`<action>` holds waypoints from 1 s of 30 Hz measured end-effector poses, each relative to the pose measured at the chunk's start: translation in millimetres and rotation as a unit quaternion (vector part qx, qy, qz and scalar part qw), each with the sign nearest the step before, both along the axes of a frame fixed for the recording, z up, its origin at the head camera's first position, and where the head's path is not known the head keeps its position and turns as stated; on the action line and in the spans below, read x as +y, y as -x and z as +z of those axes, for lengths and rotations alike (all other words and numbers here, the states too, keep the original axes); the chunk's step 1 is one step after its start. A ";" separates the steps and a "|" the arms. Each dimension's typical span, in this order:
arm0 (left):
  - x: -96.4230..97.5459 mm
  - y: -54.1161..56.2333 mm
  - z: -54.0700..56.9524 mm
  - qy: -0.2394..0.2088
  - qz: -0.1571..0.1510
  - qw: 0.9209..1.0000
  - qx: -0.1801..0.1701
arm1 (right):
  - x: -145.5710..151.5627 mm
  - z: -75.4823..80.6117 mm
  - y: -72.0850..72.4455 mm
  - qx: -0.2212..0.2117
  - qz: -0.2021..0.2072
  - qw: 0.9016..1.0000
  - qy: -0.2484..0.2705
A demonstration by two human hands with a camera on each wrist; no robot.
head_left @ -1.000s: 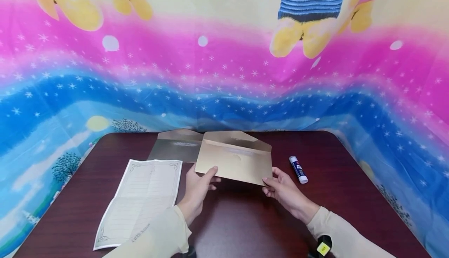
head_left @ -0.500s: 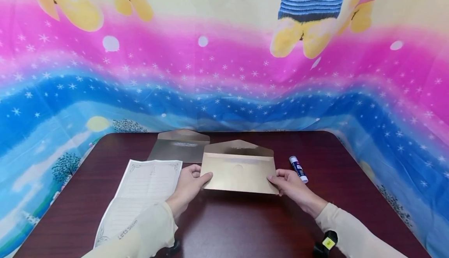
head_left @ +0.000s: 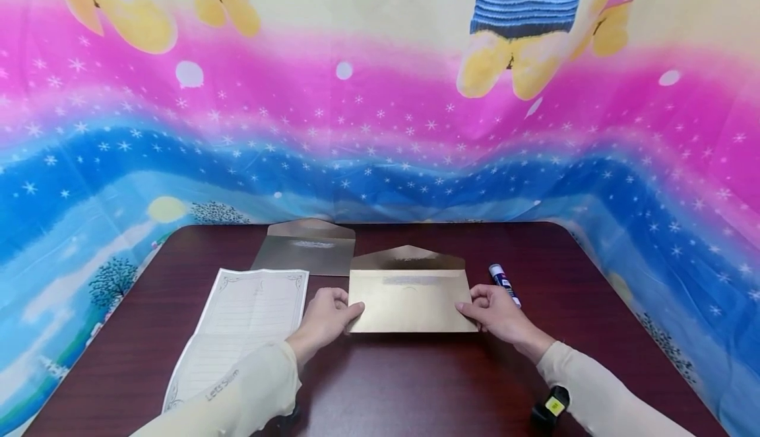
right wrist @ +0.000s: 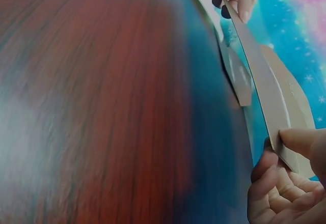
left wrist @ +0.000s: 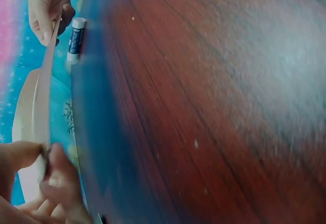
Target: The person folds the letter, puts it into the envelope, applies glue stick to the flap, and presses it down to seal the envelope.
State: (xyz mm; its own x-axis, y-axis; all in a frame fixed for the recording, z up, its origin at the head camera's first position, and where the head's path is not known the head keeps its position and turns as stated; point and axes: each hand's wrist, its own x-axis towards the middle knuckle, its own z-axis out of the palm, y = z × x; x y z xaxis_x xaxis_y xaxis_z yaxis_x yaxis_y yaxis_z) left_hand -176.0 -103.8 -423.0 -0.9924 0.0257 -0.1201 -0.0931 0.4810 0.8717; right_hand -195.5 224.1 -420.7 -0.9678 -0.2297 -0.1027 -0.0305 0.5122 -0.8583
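A gold envelope (head_left: 410,305) with its flap raised is held level above the table, its near edge toward the person. My left hand (head_left: 325,318) pinches its left end, thumb on top and fingers beneath. At the opposite end, my right hand (head_left: 497,311) pinches it the same way. Both wrist views show the envelope edge-on, off the tabletop, between thumb and fingers. A second, darker envelope (head_left: 305,257), flap also open, lies behind and to the left. Beside my left forearm is a sheet of lined letter paper (head_left: 249,318) with a decorative border and fold creases.
A glue stick (head_left: 503,280) lies just beyond my right hand, partly hidden by it. Everything rests on a dark reddish wooden table (head_left: 410,391). A colourful printed cloth (head_left: 380,127) hangs along the table's back and sides.
Both hands have brought the gold envelope nearer and lower, and its tilt has levelled out. The left hand's hold has shifted to the left end. The paper and darker envelope stay in place.
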 end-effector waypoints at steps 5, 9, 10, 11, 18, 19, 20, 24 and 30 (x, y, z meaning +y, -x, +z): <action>-2.2 0.2 0.8 0.045 -0.039 0.998 -0.029 | 3.1 -4.5 0.0 0.024 0.034 0.999 -0.031; -3.0 0.3 -1.3 0.073 -0.062 0.994 -0.044 | 4.0 -7.1 0.3 0.022 0.050 0.997 -0.055; -3.5 -0.1 -2.3 0.078 -0.068 0.994 -0.047 | 4.1 -7.7 0.3 0.019 0.052 0.996 -0.063; -3.9 -0.6 -3.5 0.086 -0.074 0.992 -0.048 | 4.0 -8.5 0.3 0.019 0.057 0.996 -0.073; -4.4 -2.8 -4.6 0.177 -0.108 0.978 -0.024 | 1.1 -13.3 -1.1 0.018 0.052 0.986 -0.159; -4.4 -2.8 -3.5 0.198 -0.113 0.974 -0.018 | 0.2 -13.5 -1.3 0.021 0.045 0.984 -0.171; -4.3 -2.9 -2.5 0.220 -0.115 0.969 -0.011 | -0.7 -13.4 -1.5 0.026 0.041 0.982 -0.184; -2.4 -2.5 0.6 0.297 -0.120 0.947 0.005 | -2.8 -12.3 -2.0 0.043 0.018 0.967 -0.252; -0.1 -0.3 0.4 0.336 -0.114 0.935 0.012 | -3.6 -10.2 -3.0 0.065 0.017 0.945 -0.319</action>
State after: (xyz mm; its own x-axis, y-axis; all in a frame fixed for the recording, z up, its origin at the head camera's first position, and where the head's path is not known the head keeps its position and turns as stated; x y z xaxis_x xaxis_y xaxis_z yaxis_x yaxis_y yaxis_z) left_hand -175.7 -103.9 -422.5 -0.9731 0.1637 -0.1622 0.0949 0.9260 0.3654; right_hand -192.5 220.5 -430.9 -0.9751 -0.1913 -0.1120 -0.1390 0.9212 -0.3633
